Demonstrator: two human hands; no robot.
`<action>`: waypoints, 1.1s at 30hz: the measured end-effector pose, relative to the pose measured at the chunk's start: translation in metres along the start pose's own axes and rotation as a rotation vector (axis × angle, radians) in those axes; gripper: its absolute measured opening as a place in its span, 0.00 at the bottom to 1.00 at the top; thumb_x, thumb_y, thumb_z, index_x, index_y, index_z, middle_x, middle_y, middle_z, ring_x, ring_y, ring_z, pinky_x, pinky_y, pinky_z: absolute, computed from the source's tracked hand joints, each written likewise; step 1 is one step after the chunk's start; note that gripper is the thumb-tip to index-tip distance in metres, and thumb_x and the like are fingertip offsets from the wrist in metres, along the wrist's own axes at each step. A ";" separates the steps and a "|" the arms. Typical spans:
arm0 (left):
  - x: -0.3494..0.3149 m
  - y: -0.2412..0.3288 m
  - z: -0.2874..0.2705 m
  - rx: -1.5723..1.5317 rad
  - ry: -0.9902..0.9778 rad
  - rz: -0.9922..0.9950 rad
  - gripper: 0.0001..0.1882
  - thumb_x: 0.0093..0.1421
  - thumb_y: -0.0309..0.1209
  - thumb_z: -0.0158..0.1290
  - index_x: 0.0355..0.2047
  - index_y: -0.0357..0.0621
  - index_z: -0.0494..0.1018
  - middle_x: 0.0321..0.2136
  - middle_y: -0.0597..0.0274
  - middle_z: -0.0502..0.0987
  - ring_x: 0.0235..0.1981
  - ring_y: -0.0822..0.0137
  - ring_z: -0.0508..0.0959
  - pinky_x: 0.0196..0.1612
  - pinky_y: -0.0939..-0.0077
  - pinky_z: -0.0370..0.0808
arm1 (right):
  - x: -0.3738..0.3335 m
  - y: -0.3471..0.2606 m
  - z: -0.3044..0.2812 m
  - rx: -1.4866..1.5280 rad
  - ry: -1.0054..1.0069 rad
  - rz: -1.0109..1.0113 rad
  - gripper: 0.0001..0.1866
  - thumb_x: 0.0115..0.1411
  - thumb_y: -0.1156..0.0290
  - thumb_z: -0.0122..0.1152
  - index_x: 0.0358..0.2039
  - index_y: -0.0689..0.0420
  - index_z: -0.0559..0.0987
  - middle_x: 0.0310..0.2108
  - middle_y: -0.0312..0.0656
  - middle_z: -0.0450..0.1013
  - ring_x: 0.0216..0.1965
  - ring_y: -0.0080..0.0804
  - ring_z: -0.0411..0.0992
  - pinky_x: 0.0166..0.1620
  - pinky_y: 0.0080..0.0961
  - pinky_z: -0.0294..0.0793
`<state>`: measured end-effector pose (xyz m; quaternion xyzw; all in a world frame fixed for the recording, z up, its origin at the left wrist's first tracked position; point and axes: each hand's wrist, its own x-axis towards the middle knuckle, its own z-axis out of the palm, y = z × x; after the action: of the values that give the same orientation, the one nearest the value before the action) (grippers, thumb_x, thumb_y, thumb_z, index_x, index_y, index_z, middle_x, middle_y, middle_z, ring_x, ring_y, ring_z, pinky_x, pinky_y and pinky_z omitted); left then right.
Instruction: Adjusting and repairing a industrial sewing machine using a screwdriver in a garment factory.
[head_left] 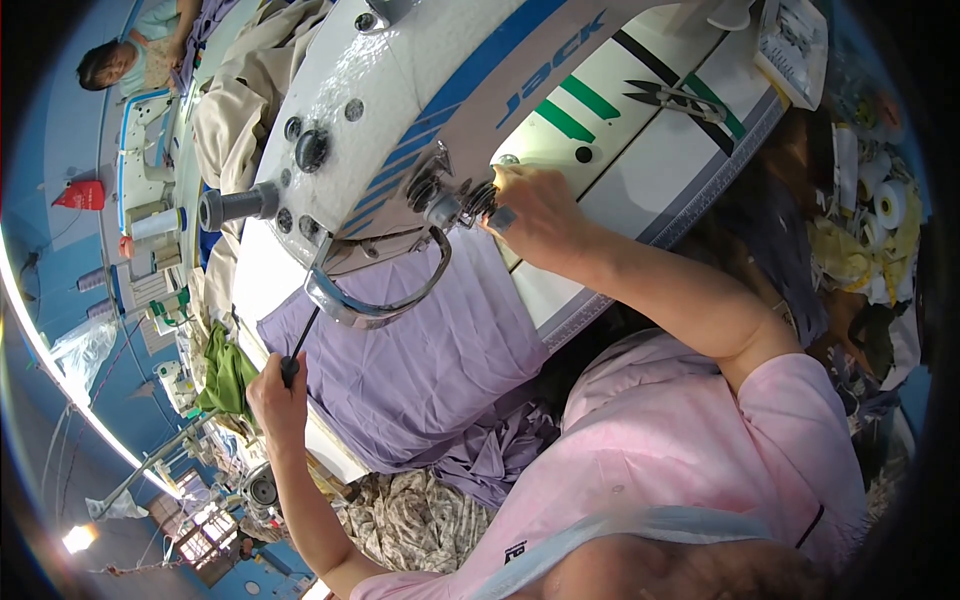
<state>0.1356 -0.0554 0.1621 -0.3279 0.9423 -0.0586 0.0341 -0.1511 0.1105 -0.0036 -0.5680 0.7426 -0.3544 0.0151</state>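
Observation:
A white sewing machine [400,110] with blue stripes fills the upper middle. My left hand [276,405] is closed round the black handle of a screwdriver [291,368]. Its thin shaft slants up to the left end of the machine head, by the curved metal guard [372,315]; where the tip sits is hidden. On the other side, my right hand [545,220] is closed beside the thread tension knobs [450,203], under the machine arm. Its fingertips are partly hidden, so what they pinch does not show. Purple cloth [420,365] lies below the head and hangs over the near edge.
Thread snips [675,100] lie on the machine bed at the upper right, near green and black tape strips. A white box [792,50] sits at the table's corner. Beige cloth [235,130] and green cloth [225,370] are at the left. Another person [150,50] sits at far left.

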 end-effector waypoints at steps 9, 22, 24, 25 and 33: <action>0.001 0.002 -0.002 -0.028 0.018 -0.007 0.21 0.54 0.33 0.57 0.17 0.38 0.57 0.11 0.49 0.62 0.13 0.48 0.63 0.17 0.64 0.60 | 0.003 -0.001 -0.001 0.004 0.011 0.009 0.02 0.42 0.73 0.56 0.19 0.56 0.74 0.23 0.41 0.70 0.28 0.33 0.74 0.29 0.29 0.74; -0.007 0.003 0.016 0.136 0.146 0.030 0.16 0.53 0.33 0.58 0.19 0.41 0.62 0.13 0.55 0.69 0.14 0.51 0.69 0.18 0.64 0.66 | -0.033 -0.033 -0.030 0.152 0.038 -0.095 0.07 0.46 0.75 0.58 0.28 0.60 0.73 0.27 0.40 0.69 0.28 0.34 0.72 0.28 0.25 0.74; -0.013 0.001 0.025 0.187 0.281 0.029 0.15 0.52 0.33 0.58 0.18 0.43 0.62 0.13 0.56 0.69 0.13 0.54 0.70 0.17 0.65 0.67 | -0.026 -0.063 -0.028 0.532 -0.058 -0.020 0.09 0.52 0.74 0.60 0.34 0.60 0.76 0.32 0.41 0.73 0.31 0.32 0.73 0.29 0.23 0.74; -0.015 -0.002 0.035 0.194 0.337 0.041 0.15 0.51 0.33 0.59 0.18 0.43 0.63 0.14 0.58 0.69 0.13 0.55 0.70 0.16 0.66 0.66 | -0.016 -0.076 -0.021 0.526 -0.066 -0.040 0.09 0.52 0.74 0.60 0.34 0.60 0.76 0.32 0.41 0.73 0.31 0.32 0.73 0.29 0.23 0.74; -0.014 0.004 0.033 0.098 0.338 0.065 0.18 0.53 0.38 0.57 0.17 0.44 0.61 0.12 0.61 0.67 0.13 0.60 0.71 0.15 0.69 0.64 | 0.038 -0.117 0.027 1.881 0.074 0.580 0.16 0.65 0.59 0.45 0.39 0.59 0.74 0.35 0.42 0.75 0.34 0.24 0.74 0.36 0.17 0.76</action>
<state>0.1472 -0.0463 0.1293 -0.2806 0.9407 -0.1577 -0.1067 -0.0559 0.0527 0.0544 -0.1087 0.2684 -0.8009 0.5241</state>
